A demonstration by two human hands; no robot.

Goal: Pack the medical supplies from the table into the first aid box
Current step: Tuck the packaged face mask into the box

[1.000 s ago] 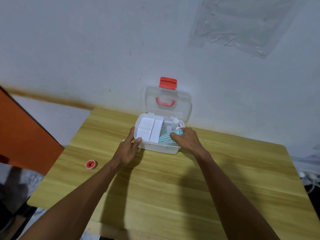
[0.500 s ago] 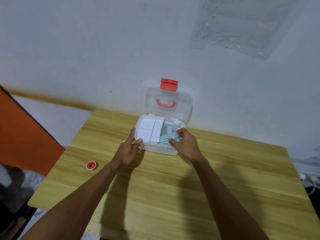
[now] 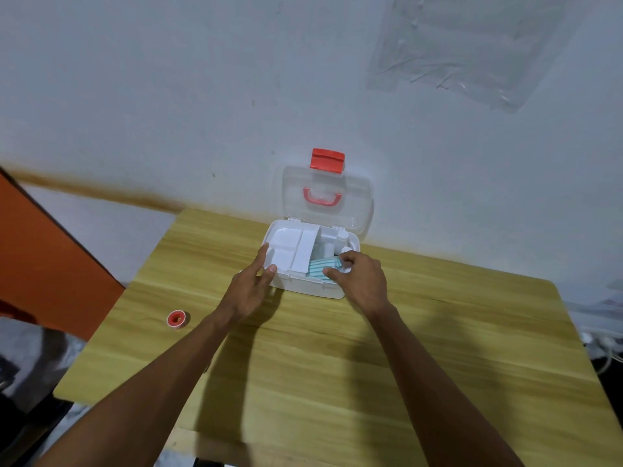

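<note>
The white first aid box stands open at the table's far edge, its clear lid with red latch and red handle leaning on the wall. A white inner tray fills its left half. A green-and-white striped packet lies in the right half, beside small white bottles. My left hand grips the box's front left corner, thumb on the rim. My right hand is over the right half, fingertips pinching the packet's right end. A red tape roll lies on the table at the left.
The wooden table stands against a white wall. An orange panel is at the left. Cables and a plug strip lie beyond the right edge. A clear plastic sheet is stuck to the wall above.
My right hand has shifted right and drawn back inside the box, uncovering more of the striped packet. My left hand keeps its grip on the box corner.
</note>
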